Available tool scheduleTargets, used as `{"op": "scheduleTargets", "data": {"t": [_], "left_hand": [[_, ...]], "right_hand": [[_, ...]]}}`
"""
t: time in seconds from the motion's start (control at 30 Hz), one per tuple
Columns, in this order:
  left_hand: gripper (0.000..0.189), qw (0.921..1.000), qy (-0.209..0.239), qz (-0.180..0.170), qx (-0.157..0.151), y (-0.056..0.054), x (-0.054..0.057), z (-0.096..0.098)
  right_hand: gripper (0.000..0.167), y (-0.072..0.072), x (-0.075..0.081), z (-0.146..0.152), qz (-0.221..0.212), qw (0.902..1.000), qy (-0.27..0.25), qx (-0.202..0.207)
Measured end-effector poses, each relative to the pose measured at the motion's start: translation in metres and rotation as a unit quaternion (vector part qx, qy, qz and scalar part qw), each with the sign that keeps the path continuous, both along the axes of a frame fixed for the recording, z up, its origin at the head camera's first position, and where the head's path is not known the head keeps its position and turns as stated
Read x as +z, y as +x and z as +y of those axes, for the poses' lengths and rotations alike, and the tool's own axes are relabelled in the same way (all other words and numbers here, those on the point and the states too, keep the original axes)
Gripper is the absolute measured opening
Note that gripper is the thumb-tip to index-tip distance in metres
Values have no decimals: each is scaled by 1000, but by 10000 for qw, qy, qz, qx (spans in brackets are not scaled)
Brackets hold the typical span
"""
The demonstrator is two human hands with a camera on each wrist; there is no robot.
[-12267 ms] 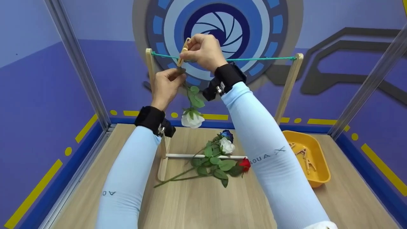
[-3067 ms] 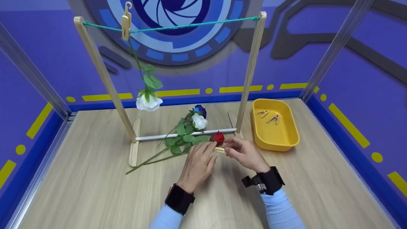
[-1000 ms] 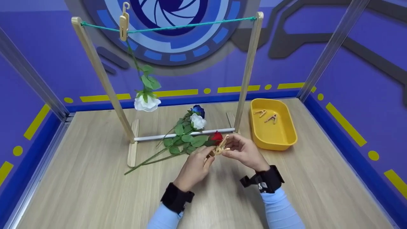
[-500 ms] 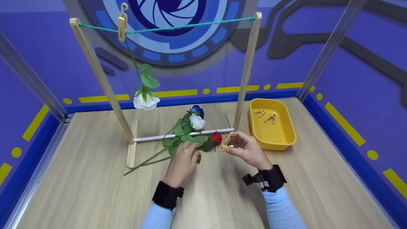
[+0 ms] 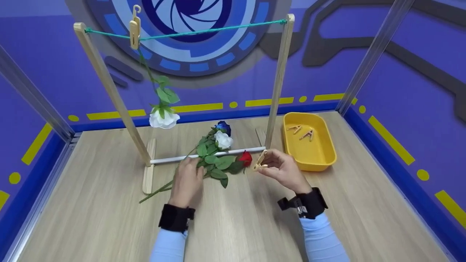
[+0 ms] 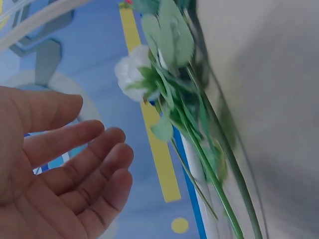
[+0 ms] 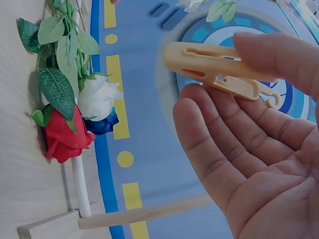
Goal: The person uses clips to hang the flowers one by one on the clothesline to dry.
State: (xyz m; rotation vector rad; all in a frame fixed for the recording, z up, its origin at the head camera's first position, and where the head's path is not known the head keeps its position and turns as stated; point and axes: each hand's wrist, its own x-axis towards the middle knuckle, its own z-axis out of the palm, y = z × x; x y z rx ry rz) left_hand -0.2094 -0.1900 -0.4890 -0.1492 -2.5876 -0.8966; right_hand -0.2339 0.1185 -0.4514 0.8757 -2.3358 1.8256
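Held the left grip (image 5: 186, 182), the nearer, loosely spread, with rose stems (image 5: 156, 192) trailing at its eight o'clock, slanting toward two, and pinched a clothespin (image 7: 219, 65) in the right grip (image 5: 285, 173).

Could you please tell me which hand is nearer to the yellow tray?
Right: the right hand, pinching a clothespin, is beside the near left corner of the yellow tray. The left hand is farther away, by the rose stems.
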Motion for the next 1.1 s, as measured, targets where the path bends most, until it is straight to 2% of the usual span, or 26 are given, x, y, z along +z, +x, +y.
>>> {"op": "scheduleTargets", "data": {"t": [0.23,0.47,0.6,0.8,0.97,1.1], "left_hand": [[28,9975,-370,53,592,-13,-9,-25],[21,9914,-764,-156,1052,-22,-15,-40],[16,9888,-964,-334,1089,-24,-17,-43],[10,9874,-1123,-612,936,-28,-21,-46],[9,9893,-1002,-716,783,-33,-24,-49],[12,9888,-858,-948,770,-35,-24,-49]], "right_hand": [[30,0,1,2,12,10000,11,-87],[30,0,0,2,-30,10000,-21,-59],[31,-1,0,1,-41,10000,-42,-25],[28,-1,0,1,-2,10000,-43,-44],[28,-1,0,1,9,10000,-26,-45],[28,-1,0,2,-65,9999,-24,-83]]}}
